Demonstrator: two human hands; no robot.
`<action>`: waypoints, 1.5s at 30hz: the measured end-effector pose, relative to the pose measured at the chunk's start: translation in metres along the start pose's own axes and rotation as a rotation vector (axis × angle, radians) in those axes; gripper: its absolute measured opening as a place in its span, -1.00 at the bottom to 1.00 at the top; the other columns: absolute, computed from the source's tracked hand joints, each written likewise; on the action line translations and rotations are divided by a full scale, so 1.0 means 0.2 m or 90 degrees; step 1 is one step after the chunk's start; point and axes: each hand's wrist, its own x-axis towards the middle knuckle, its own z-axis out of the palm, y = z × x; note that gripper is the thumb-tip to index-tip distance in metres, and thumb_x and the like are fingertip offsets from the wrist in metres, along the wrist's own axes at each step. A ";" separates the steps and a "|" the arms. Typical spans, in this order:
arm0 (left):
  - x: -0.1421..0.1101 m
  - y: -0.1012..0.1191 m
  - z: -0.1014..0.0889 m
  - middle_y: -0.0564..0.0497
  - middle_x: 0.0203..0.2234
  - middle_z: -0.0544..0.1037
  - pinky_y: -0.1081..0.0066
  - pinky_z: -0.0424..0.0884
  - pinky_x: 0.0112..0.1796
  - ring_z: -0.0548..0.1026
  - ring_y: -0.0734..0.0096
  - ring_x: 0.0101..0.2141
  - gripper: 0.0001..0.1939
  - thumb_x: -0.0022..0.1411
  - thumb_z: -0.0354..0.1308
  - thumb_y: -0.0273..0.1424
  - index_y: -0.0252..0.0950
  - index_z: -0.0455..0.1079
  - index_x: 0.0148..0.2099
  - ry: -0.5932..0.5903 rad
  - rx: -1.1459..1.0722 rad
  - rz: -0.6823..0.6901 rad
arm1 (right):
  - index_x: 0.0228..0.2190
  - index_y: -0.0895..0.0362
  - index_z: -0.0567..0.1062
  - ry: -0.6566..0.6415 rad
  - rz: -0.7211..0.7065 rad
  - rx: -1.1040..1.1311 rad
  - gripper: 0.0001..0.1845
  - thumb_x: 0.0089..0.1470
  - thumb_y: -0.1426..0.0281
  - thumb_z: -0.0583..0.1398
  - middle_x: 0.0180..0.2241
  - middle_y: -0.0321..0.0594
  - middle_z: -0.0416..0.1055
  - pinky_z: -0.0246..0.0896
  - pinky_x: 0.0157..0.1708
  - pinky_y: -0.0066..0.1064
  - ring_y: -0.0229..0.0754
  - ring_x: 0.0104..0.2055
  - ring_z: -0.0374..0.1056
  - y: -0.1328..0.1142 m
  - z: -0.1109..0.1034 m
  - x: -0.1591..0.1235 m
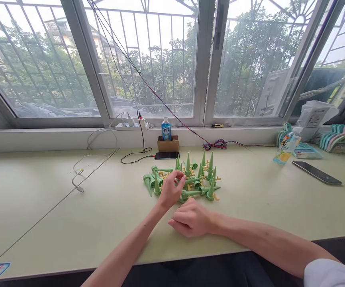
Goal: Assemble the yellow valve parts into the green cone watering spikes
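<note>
A pile of green cone-shaped plastic spikes point(200, 179) with small yellow parts lies on the pale green table point(71, 215), some upright, some on their sides. My left hand point(171, 189) reaches into the near left side of the pile, fingers curled in a pinch around a green piece. My right hand point(190, 219) rests on the table just in front of the pile, fingers curled loosely under; I cannot make out anything in it.
A blue-capped bottle point(166, 129) stands in a cardboard box by the window, a black phone point(167, 155) in front. Cables point(79, 175) trail left. At right lie another phone point(316, 172), a drink bottle point(286, 148) and stacked hangers point(340, 137).
</note>
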 end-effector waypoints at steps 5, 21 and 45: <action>0.00 0.00 -0.01 0.03 -0.39 0.50 0.41 0.46 -0.34 0.50 0.39 -0.37 -0.81 0.34 0.01 -0.25 -0.25 0.29 -0.26 0.002 -0.027 -0.012 | -0.66 0.10 0.12 0.093 0.005 -0.019 -0.53 0.32 0.41 -0.01 -0.72 -0.42 0.06 -0.22 -0.59 -0.43 -0.34 -0.66 -0.14 0.07 -0.08 0.02; 0.01 -0.05 -0.05 0.13 -0.58 0.41 0.44 0.25 -0.54 0.37 0.48 -0.67 -0.83 0.34 -0.07 -0.29 -0.22 0.12 -0.32 -0.137 0.078 -0.052 | -0.43 0.14 0.45 0.177 0.491 -0.202 -0.63 0.26 0.14 0.11 -0.72 -0.46 0.11 -0.06 -0.58 -0.51 -0.36 -0.68 0.00 0.34 -0.45 -0.24; 0.04 -0.04 -0.08 0.11 -0.50 0.43 0.51 0.19 -0.55 0.26 0.58 -0.64 -0.84 0.29 0.03 -0.31 -0.24 0.19 -0.34 0.016 0.038 0.015 | -0.60 0.08 0.09 0.099 0.578 0.051 -0.54 0.24 0.16 0.08 -0.64 -0.44 -0.06 -0.13 -0.54 -0.46 -0.31 -0.56 -0.15 0.30 -0.45 -0.25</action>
